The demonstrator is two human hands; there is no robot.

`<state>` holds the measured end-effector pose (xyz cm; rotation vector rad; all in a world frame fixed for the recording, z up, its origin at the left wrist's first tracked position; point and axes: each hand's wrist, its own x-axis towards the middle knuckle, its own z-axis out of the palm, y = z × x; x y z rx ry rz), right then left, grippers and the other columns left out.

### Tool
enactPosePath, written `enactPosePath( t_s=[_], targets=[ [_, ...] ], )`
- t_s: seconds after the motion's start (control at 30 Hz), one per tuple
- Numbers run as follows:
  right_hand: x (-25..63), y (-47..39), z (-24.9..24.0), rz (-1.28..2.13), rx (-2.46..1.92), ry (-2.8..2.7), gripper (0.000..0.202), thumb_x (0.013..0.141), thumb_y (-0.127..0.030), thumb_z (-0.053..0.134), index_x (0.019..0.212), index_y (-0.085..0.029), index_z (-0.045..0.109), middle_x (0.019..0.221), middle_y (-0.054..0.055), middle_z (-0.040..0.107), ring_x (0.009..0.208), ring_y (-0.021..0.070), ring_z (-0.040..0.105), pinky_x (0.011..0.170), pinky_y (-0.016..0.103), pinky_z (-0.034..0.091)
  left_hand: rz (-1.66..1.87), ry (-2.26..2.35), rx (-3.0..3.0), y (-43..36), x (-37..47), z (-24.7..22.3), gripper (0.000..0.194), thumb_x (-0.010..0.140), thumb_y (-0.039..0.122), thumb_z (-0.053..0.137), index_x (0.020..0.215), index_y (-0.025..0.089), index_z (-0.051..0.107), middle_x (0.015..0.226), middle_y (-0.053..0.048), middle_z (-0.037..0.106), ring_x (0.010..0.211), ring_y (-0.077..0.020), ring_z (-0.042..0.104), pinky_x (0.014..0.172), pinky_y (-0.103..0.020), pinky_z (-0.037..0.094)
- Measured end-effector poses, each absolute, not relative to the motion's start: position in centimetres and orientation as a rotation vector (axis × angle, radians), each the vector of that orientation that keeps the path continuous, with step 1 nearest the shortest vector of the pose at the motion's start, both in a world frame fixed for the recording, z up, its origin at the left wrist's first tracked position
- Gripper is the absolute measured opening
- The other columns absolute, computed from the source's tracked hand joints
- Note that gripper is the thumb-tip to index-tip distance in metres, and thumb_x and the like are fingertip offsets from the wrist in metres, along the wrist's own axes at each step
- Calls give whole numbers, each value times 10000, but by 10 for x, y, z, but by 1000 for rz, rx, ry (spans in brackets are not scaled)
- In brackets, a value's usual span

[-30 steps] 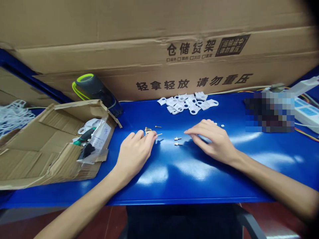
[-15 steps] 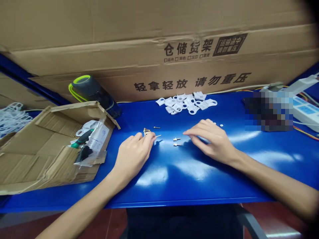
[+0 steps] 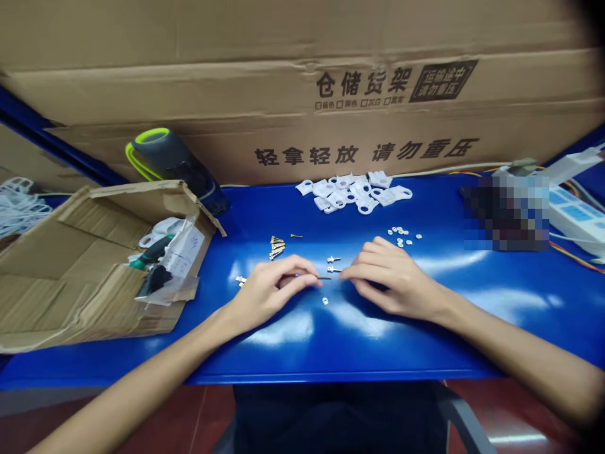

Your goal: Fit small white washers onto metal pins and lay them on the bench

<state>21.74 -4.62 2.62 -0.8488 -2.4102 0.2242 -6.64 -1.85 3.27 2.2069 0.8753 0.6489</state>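
Note:
My left hand (image 3: 274, 287) is closed, pinching a thin metal pin (image 3: 324, 278) that points right, between thumb and forefinger. Facing it across a small gap is my right hand (image 3: 394, 277), its forefinger reaching toward the pin's tip and its thumb apart, with nothing visible in its grasp. Two pins with white heads (image 3: 334, 260) lie just beyond the fingertips. Nearer me on the blue table sits a single small white piece (image 3: 325, 301). Several brass-coloured pins (image 3: 276, 247) lie past my left hand, and a few brass and white parts (image 3: 241, 280) show beside its knuckles.
Several small white pieces (image 3: 399, 243) are scattered beyond my right hand. White ringed plastic parts (image 3: 357, 191) are heaped at the back. A cardboard box (image 3: 33, 271) with tools and a dark cylinder (image 3: 184, 167) stand left; a power strip (image 3: 579, 211) and cables are right.
My left hand has moved right and nearer with the pin, uncovering the brass pins. My right hand has shifted slightly nearer me. A small white piece now shows on the table between the hands.

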Motion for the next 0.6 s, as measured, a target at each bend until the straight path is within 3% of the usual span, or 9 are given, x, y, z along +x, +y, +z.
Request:
enactPosePath(
  t_s=[0.13, 0.27, 0.43, 0.6],
  targets=[
    [206, -55, 24, 246, -893, -2552, 219, 1088, -294, 581, 1228, -256, 746, 1026, 66, 758, 899, 205, 630, 780, 360, 405, 795, 1065, 2286, -9, -72, 26, 206, 1080, 366, 585, 1074, 220, 731, 931, -17, 803, 669, -134, 688, 598, -244, 516],
    [195, -59, 15, 192, -933, -2576, 234, 1087, -363, 613, 1267, -295, 746, 1067, 68, 724, 944, 209, 626, 779, 353, 393, 817, 1029, 2466, -9, -73, 23, 217, 1104, 344, 547, 1102, 221, 725, 1024, -24, 807, 770, -133, 719, 739, -254, 565],
    [188, -59, 11, 163, -896, -2553, 195, 1093, -274, 588, 1109, -282, 783, 948, 54, 724, 840, 203, 610, 724, 365, 372, 828, 977, 2572, -15, -69, 25, 224, 1117, 343, 531, 1093, 220, 717, 1031, -27, 813, 876, -158, 762, 833, -281, 583],
    [193, -58, 13, 412, -977, -2312, 138, 1082, -264, 616, 1067, -241, 751, 999, 51, 790, 905, 198, 696, 825, 368, 479, 898, 999, 2574, -18, -67, 24, 193, 1113, 320, 541, 1117, 215, 703, 1018, -32, 815, 808, -150, 758, 807, -269, 588]
  ],
)
